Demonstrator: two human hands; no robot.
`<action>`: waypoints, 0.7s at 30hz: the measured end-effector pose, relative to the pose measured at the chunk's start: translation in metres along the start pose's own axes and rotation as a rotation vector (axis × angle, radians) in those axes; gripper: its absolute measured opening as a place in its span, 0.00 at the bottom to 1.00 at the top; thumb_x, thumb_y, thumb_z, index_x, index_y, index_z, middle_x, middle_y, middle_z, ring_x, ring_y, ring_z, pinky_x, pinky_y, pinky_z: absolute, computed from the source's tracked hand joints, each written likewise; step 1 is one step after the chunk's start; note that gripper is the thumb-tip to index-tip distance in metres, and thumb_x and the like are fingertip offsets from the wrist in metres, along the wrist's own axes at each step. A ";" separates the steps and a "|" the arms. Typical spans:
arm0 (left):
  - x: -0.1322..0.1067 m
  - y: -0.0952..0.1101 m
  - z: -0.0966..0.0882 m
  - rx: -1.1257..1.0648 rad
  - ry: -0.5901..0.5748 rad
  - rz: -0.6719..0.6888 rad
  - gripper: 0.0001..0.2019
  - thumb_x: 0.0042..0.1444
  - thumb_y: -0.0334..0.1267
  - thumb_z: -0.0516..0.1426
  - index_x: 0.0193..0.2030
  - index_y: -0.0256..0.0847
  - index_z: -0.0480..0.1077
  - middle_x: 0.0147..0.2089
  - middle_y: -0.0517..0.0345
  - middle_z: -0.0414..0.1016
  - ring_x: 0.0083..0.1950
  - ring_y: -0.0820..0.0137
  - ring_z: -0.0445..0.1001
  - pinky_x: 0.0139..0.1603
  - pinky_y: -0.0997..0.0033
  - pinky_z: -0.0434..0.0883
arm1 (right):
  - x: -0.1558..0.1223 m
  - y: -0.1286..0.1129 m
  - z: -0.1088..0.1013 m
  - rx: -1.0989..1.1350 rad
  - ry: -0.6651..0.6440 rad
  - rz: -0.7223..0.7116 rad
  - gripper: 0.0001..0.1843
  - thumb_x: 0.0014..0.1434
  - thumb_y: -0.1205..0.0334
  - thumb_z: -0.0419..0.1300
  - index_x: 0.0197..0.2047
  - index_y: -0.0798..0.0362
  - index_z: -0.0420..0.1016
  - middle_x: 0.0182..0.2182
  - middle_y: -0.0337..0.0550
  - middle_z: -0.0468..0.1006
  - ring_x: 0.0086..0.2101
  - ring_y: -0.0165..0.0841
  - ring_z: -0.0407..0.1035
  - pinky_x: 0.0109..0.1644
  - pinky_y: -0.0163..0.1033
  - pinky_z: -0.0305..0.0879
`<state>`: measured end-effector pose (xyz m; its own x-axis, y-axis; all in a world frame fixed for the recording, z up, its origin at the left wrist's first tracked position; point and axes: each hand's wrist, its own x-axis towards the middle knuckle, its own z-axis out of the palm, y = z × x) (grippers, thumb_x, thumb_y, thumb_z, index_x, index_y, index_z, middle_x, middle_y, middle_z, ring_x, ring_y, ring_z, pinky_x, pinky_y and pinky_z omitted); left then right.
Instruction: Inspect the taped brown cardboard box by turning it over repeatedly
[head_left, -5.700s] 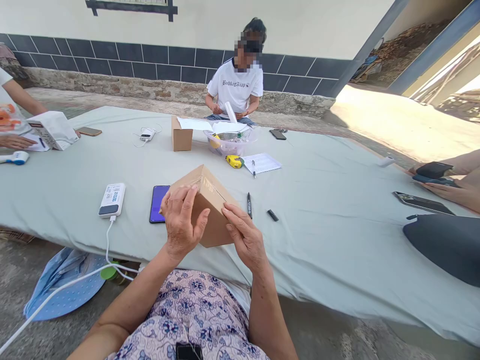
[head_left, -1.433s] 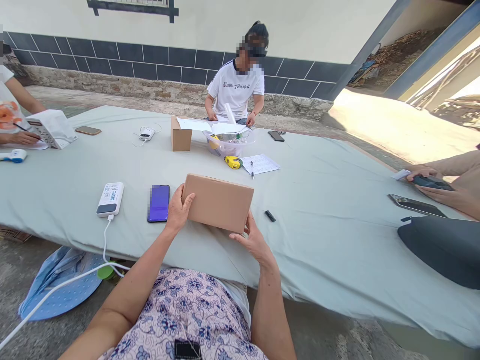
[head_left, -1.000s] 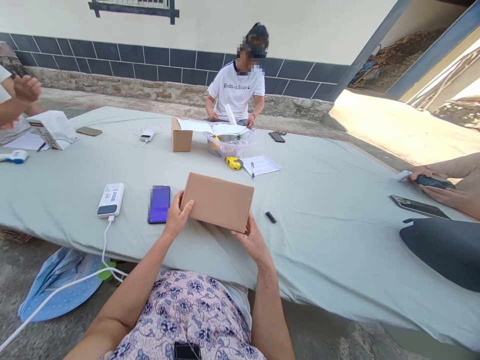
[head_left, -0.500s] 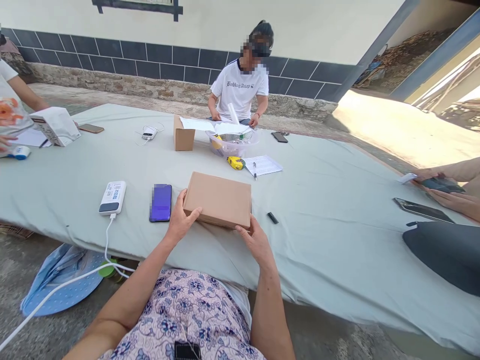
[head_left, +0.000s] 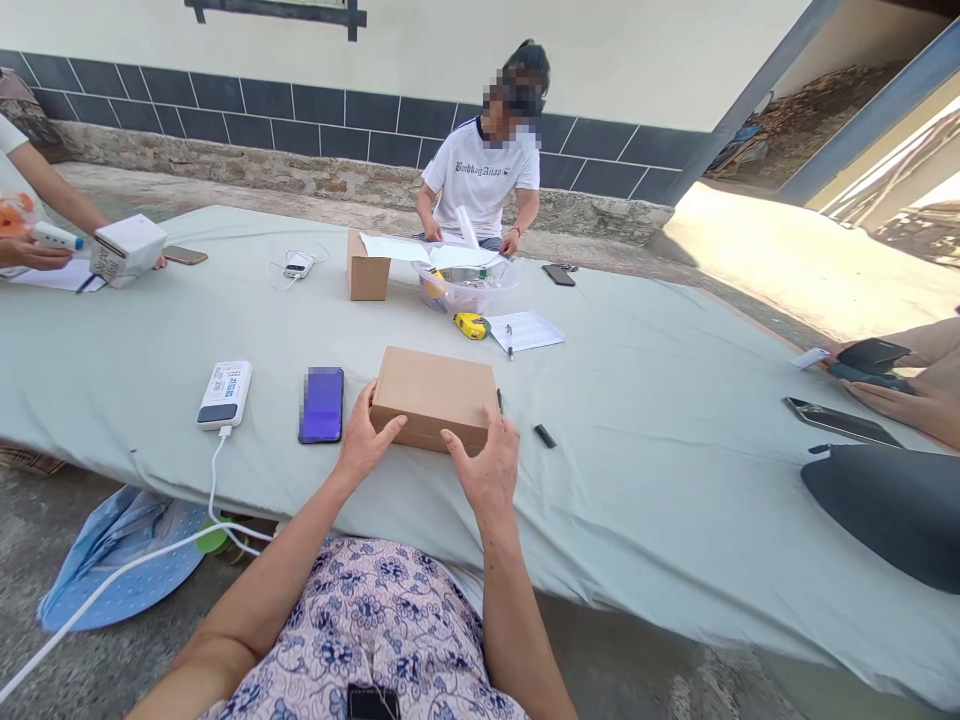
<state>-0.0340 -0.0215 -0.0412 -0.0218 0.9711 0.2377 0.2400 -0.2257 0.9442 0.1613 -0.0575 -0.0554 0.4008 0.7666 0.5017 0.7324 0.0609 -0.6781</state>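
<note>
A closed brown cardboard box point(head_left: 436, 385) lies flat on the cloth-covered table in front of me. My left hand point(head_left: 367, 437) grips its left front corner, thumb across the front face and fingers along the left side. At the right front corner is my right hand point(head_left: 486, 458), open, its thumb stretched apart from the fingers; the fingertips are close against the box, but I cannot tell how firmly they touch. A thin dark pen-like object point(head_left: 500, 401) shows beside the box's right side. A small black cap-like piece point(head_left: 545, 436) lies farther right.
Left of the box are a phone point(head_left: 322, 405) and a cabled white power bank point(head_left: 224, 396). Beyond it stand a tape measure point(head_left: 471, 326), paper with a pen point(head_left: 526, 330), a plastic basin point(head_left: 469, 295) and a small carton point(head_left: 367, 275). A black cap point(head_left: 885, 510) lies right. Other people sit around.
My right hand has shifted left and loosened, its thumb and fingers spreading at the box's corner. The box has turned slightly. At far left, a person has lifted a white-and-blue device beside a white box.
</note>
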 end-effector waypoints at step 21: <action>-0.009 0.020 0.011 0.200 0.158 -0.174 0.39 0.46 0.52 0.69 0.61 0.42 0.59 0.62 0.43 0.69 0.64 0.50 0.69 0.59 0.52 0.70 | -0.001 -0.016 -0.008 -0.035 -0.056 0.146 0.43 0.52 0.31 0.61 0.61 0.52 0.67 0.55 0.58 0.70 0.58 0.50 0.63 0.58 0.57 0.66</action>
<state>-0.0187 -0.0340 -0.0273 -0.2262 0.9662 0.1240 0.4051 -0.0224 0.9140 0.1537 -0.0641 -0.0407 0.4733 0.8004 0.3679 0.6881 -0.0752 -0.7217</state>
